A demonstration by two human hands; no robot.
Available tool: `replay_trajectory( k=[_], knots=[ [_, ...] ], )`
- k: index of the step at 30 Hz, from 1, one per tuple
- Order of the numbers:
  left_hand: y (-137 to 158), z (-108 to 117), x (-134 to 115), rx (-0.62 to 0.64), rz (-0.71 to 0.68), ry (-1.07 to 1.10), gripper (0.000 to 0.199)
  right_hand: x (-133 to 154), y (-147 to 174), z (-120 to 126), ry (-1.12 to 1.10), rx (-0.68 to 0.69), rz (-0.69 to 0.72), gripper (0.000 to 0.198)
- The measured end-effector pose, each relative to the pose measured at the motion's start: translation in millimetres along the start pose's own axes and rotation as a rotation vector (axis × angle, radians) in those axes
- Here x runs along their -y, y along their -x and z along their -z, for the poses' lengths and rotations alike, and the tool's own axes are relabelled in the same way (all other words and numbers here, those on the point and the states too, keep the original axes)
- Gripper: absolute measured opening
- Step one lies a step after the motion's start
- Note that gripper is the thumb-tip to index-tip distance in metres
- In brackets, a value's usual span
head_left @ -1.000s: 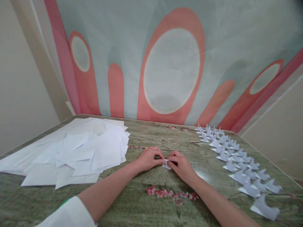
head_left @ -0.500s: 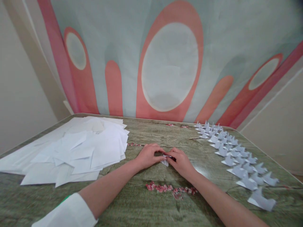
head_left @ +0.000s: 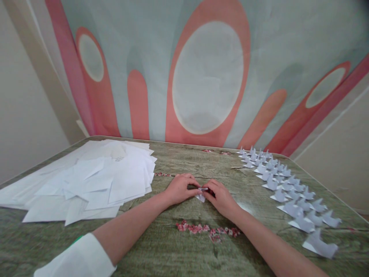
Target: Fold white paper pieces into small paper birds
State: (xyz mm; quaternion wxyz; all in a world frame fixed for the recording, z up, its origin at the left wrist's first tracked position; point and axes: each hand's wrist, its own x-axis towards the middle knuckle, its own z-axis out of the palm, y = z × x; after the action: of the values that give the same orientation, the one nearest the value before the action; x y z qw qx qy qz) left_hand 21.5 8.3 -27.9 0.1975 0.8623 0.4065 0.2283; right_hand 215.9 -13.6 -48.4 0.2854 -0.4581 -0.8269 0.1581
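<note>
A small piece of folded white paper (head_left: pixel 201 197) is pinched between my two hands, low over the middle of the table. My left hand (head_left: pixel 182 188) grips its left side with thumb and fingers closed. From the other side, my right hand (head_left: pixel 220 195) holds it the same way, thumb toward me. Fingers cover much of the paper, so its full shape is hidden; a pointed white part shows below the fingertips.
Loose white paper sheets (head_left: pixel 131 173) lie in an overlapping pile on the left. Along the right stand rows of several folded paper birds (head_left: pixel 291 207). The wood-grain table (head_left: pixel 150 246) with flower prints meets a patterned backdrop (head_left: pixel 155 50) behind.
Both hands stay almost in place on the folded paper, with a slight shift of the fingers around it. The whole view has tilted a little.
</note>
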Motion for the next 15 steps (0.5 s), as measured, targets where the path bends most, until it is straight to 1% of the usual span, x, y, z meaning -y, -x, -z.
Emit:
replay_trajectory(
  k=[7,15],
  knots=[
    [1.2,-1.6,-1.9,-0.034,0.006,-0.017,0.024,1.3,1.2,1.5,-0.018,0.038,-0.009,0.009],
    [-0.2,-2.4,-2.0,-0.040,0.003,0.014,0.022,0.1,0.7,-0.6,-0.049,0.011,-0.024,0.010]
  ],
)
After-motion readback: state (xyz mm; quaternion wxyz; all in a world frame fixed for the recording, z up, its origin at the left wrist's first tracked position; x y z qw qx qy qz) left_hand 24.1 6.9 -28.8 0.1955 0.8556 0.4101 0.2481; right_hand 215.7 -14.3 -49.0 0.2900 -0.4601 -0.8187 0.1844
